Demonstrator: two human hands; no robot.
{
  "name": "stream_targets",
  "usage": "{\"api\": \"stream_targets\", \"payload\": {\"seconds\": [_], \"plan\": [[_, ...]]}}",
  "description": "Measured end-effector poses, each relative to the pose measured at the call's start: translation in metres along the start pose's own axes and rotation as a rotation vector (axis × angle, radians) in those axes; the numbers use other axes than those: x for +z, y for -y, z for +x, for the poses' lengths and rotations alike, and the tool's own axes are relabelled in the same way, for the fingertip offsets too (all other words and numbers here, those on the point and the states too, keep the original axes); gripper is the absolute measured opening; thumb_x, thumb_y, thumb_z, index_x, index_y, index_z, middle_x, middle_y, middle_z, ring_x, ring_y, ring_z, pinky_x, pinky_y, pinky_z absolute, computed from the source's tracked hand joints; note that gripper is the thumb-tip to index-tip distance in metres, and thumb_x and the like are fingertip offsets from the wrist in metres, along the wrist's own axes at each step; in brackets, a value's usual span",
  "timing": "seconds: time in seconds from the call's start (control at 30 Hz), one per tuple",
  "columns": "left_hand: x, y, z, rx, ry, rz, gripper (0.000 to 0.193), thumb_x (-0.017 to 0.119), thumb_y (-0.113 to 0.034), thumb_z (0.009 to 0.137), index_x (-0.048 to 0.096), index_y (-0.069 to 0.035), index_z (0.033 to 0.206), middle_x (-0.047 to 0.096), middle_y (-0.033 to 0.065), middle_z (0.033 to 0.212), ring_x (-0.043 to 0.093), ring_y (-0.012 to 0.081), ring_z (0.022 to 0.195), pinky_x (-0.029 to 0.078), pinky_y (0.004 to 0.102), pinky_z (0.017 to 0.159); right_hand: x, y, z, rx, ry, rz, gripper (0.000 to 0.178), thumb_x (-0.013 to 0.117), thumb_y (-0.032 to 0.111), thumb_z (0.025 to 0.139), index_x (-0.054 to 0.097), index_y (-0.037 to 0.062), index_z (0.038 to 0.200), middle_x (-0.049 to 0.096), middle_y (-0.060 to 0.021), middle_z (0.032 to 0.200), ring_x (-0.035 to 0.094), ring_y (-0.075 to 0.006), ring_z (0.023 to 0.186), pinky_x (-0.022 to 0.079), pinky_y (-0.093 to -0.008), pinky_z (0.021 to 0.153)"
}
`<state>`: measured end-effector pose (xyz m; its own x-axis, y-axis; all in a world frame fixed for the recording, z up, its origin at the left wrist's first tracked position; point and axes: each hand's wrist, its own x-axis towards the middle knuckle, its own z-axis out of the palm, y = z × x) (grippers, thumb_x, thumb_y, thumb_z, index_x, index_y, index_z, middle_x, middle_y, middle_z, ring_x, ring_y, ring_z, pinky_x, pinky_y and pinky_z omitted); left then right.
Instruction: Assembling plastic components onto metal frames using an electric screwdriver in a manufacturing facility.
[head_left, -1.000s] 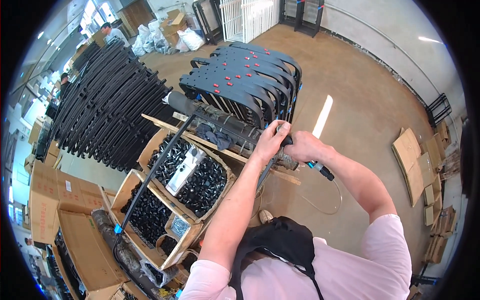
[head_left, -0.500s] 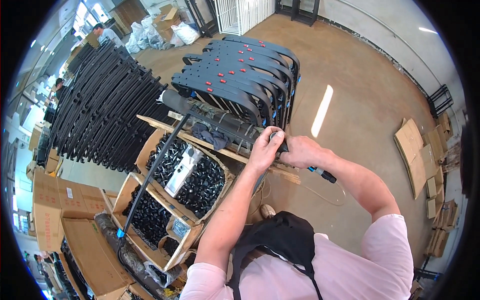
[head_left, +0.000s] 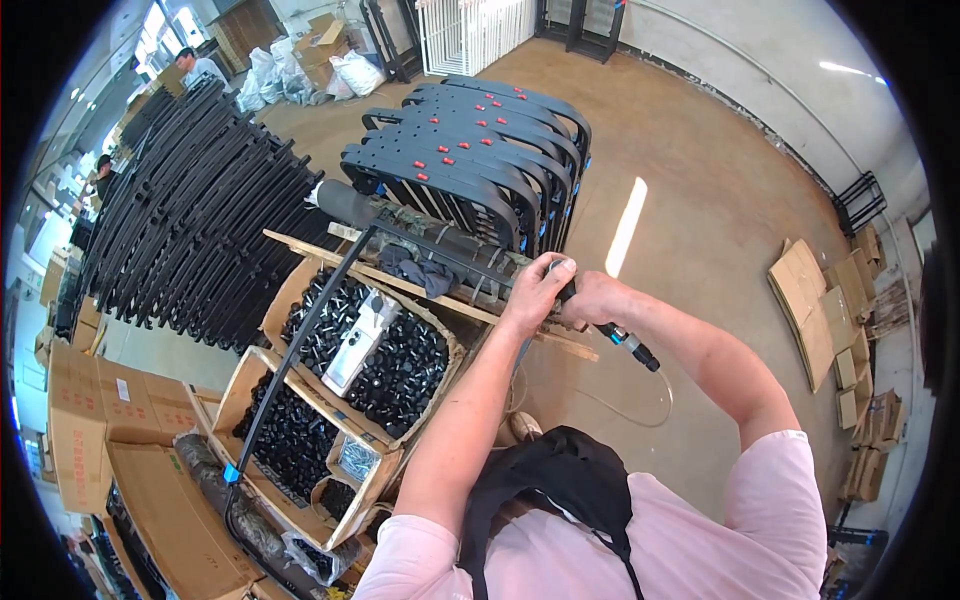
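Observation:
A bent black tube frame (head_left: pixel 325 305) lies over the bench, one bar running across the boxes and another toward my hands. A blue clip (head_left: pixel 232 473) sits at its near end. My left hand (head_left: pixel 537 290) is closed at the frame's far-right end, thumb on top. Close against it, my right hand (head_left: pixel 595 300) is closed around a black air tool (head_left: pixel 632 346) with a blue band and a pale hose at its rear. A dark part shows between the two hands; my fingers hide where it meets the frame.
Wooden bins (head_left: pixel 395 440) hold many black knobs (head_left: pixel 405 370), with a white and grey device (head_left: pixel 360 343) on top. Black frames with red plugs (head_left: pixel 470 150) stand beyond. Stacked black bars (head_left: pixel 190 220) rise at left. Cardboard boxes (head_left: pixel 170 500) stand near left; flattened cardboard (head_left: pixel 805 310) leans at right.
My right hand has turned a little, and more of the air tool's rear now shows, pointing down and right. The hose has shifted. My left hand keeps its place on the frame.

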<state>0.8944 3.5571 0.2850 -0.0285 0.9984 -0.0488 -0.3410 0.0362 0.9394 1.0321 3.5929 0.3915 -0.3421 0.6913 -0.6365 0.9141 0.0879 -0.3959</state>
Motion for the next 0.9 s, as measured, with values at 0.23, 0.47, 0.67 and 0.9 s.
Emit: {"api": "stream_targets", "payload": {"seconds": [0.23, 0.47, 0.67, 0.9], "plan": [[-0.005, -0.008, 0.004, 0.011, 0.105, 0.024, 0.031, 0.068, -0.030, 0.104, 0.068, -0.003, 0.118, 0.069, 0.0017, 0.107, 0.061, 0.0101, 0.097, 0.051, 0.0287, 0.087, 0.015, -0.008, 0.010, -0.001, -0.044, 0.288, 0.013, 0.071, 0.011, 0.077, 0.071, -0.0014, 0.081, 0.073, -0.0119, 0.077, 0.066, -0.0197, 0.065, 0.053, -0.0328, 0.059], [-0.004, -0.024, 0.008, -0.017, 0.154, -0.020, 0.029, 0.071, -0.031, 0.101, 0.071, -0.003, 0.110, 0.067, -0.0004, 0.096, 0.058, 0.0083, 0.087, 0.049, 0.0280, 0.078, 0.016, -0.001, 0.008, -0.008, -0.071, 0.387, 0.009, 0.070, 0.006, 0.076, 0.068, -0.0020, 0.080, 0.069, -0.0126, 0.074, 0.065, -0.0194, 0.062, 0.053, -0.0322, 0.057], [-0.042, -0.095, 0.011, 0.129, 0.066, 0.012, 0.027, 0.072, -0.030, 0.100, 0.072, -0.003, 0.103, 0.066, -0.0021, 0.090, 0.056, 0.0069, 0.084, 0.049, 0.0289, 0.075, -0.011, 0.078, -0.007, -0.138, -0.149, 0.278, 0.022, 0.071, 0.018, 0.079, 0.070, -0.0032, 0.085, 0.070, -0.0109, 0.075, 0.067, -0.0205, 0.060, 0.055, -0.0351, 0.057], [-0.205, -0.135, 0.063, 0.264, -0.265, 0.075, 0.029, 0.067, -0.032, 0.103, 0.072, -0.004, 0.098, 0.068, 0.0012, 0.095, 0.060, 0.0110, 0.090, 0.049, 0.0296, 0.084, -0.023, 0.226, 0.118, -0.391, -0.053, -0.017, 0.036, 0.070, 0.032, 0.081, 0.073, -0.0040, 0.076, 0.075, -0.0111, 0.072, 0.072, -0.0222, 0.056, 0.059, -0.0374, 0.064]]}}
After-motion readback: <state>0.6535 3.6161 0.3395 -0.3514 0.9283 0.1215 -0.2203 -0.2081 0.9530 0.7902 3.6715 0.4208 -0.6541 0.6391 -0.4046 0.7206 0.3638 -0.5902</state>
